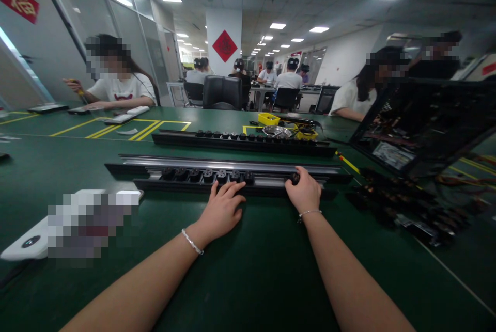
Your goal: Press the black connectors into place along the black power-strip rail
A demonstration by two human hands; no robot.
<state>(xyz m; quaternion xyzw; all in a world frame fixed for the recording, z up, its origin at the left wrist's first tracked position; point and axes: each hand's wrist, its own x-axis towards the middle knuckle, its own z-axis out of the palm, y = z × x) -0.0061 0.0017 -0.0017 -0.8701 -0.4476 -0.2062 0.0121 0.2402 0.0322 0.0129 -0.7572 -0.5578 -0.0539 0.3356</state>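
Seven or so round black pieces [194,175] sit in a row along the channel of the front rail [163,186], which lies crosswise on the green worktop [240,280] just ahead of me. My left hand [225,207] is loosely open, palm down, its fingers spread and their tips at the near edge of that rail beside the right-hand end of the row; it grips nothing, and I cannot tell whether a fingertip presses on a piece. My right hand [304,190] is curled near the rail's right end, thumb and forefinger closed around a single black piece [295,178], with a stretch of bare silvery channel between it and the row. Just behind lies a second rail [124,169] with a shiny strip along it, and beyond that a third rail [182,140] carries another line of dark pieces. A yellow tray [268,119] and a metal dish [276,130] stand past the third rail. To my right, a jumble of black parts [418,208] lies in front of a tilted dark casing [434,120]; to my left lies a white device [19,249].
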